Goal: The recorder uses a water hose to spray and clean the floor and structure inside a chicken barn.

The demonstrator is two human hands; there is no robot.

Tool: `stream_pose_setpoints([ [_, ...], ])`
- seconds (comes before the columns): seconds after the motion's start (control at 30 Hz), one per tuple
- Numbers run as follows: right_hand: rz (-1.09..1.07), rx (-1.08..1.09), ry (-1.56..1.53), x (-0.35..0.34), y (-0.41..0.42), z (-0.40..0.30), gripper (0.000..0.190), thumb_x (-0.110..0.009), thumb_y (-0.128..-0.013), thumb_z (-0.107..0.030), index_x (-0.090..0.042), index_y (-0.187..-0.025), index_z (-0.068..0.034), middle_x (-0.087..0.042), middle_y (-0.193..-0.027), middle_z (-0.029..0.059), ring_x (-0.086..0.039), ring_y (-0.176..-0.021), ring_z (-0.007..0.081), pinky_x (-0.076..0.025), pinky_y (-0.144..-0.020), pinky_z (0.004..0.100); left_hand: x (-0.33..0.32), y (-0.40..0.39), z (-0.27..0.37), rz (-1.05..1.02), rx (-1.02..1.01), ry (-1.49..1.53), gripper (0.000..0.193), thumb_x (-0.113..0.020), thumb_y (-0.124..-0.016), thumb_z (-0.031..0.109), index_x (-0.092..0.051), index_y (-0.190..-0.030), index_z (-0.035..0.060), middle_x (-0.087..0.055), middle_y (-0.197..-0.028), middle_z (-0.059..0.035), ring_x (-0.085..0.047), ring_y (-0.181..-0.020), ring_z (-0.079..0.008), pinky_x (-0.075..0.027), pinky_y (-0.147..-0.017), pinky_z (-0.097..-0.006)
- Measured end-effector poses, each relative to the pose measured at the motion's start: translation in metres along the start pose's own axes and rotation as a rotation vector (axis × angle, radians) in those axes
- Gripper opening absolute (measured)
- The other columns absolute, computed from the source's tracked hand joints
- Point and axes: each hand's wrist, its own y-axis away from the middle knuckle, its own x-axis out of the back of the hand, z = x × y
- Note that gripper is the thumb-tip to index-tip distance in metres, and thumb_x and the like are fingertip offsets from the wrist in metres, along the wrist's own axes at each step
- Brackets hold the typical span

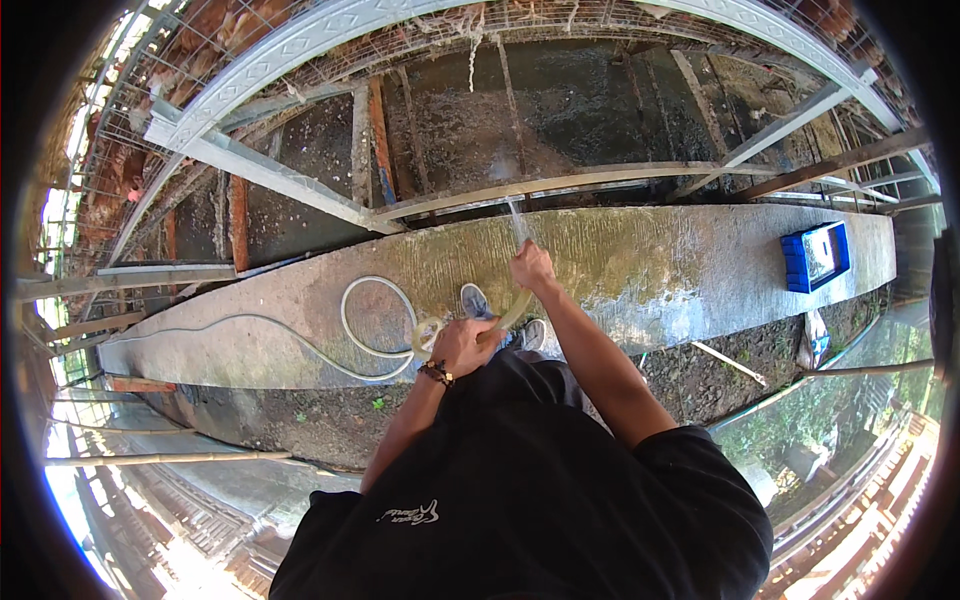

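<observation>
My right hand [532, 266] grips the end of a pale yellow hose [517, 309], out in front of my body. From its tip a stream of water [516, 214] sprays forward, toward the wooden beam and the dark, wet ground under the cages. Closer to my waist, my left hand [463, 346] is closed around the same hose further back. The hose runs on leftward in loops along the concrete walkway [637, 255]. A beaded bracelet [436, 371] circles my left wrist. My shoes [474, 301] stand on the walkway beneath my hands.
Wire cages [202, 52] holding brown hens rise ahead, carried on metal beams [270, 169]. A blue plastic crate [796, 262] sits on the walkway to the right. Behind the walkway lie a soil strip [300, 420], a pale stick [727, 363] and netting [862, 427].
</observation>
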Motion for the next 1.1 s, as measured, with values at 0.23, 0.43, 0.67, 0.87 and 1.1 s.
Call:
stream_pose_setpoints([
  [0.23, -0.068, 0.102, 0.187, 0.030, -0.051, -0.082, 0.039, -0.051, -0.079, -0.022, -0.057, -0.107, 0.004, -0.067, -0.097, 0.0294, -0.065, -0.097, 0.0438, -0.051, -0.088, 0.0480, 0.040, -0.045, -0.018, 0.185, -0.036, 0.091, 0.038, -0.062, -0.091, 0.040, -0.070, -0.113, 0.0115, -0.064, -0.074, -0.0210, -0.064, -0.067, -0.0369, -0.048, -0.058, -0.0403],
  [0.43, -0.095, 0.188, 0.340, 0.052, -0.096, -0.130, 0.031, -0.052, -0.079, -0.019, -0.060, -0.100, 0.003, -0.068, -0.086, 0.0247, -0.068, -0.087, 0.0382, -0.052, -0.082, 0.0434, 0.084, -0.091, -0.029, 0.224, -0.095, 0.137, 0.042, -0.058, -0.092, 0.045, -0.069, -0.116, 0.0131, -0.065, -0.073, -0.0170, -0.065, -0.069, -0.0351, -0.050, -0.060, -0.0415],
  [0.67, -0.169, 0.510, 0.748, 0.048, -0.142, -0.143, 0.023, -0.052, -0.083, -0.015, -0.060, -0.096, 0.002, -0.068, -0.079, 0.0209, -0.070, -0.077, 0.0327, -0.054, -0.076, 0.0419, 0.120, -0.117, -0.039, 0.219, -0.120, 0.148, 0.044, -0.055, -0.093, 0.047, -0.068, -0.118, 0.0135, -0.065, -0.071, -0.0137, -0.066, -0.070, -0.0329, -0.051, -0.061, -0.0405],
  [0.87, -0.073, 0.182, 0.316, 0.036, -0.144, -0.153, 0.020, -0.049, -0.086, -0.013, -0.059, -0.099, -0.001, -0.067, -0.082, 0.0216, -0.069, -0.071, 0.0332, -0.055, -0.068, 0.0443, 0.124, -0.129, -0.056, 0.193, -0.145, 0.163, 0.042, -0.055, -0.093, 0.044, -0.068, -0.118, 0.0129, -0.065, -0.071, -0.0156, -0.066, -0.069, -0.0354, -0.052, -0.063, -0.0428],
  [1.1, -0.145, 0.186, 0.286, 0.028, -0.149, -0.149, 0.024, -0.049, -0.087, -0.016, -0.054, -0.105, -0.001, -0.065, -0.089, 0.0249, -0.066, -0.078, 0.0384, -0.054, -0.071, 0.0468, 0.125, -0.127, -0.054, 0.139, -0.139, 0.147, 0.040, -0.058, -0.092, 0.041, -0.067, -0.120, 0.0137, -0.063, -0.069, -0.0178, -0.064, -0.066, -0.0369, -0.050, -0.062, -0.0443],
])
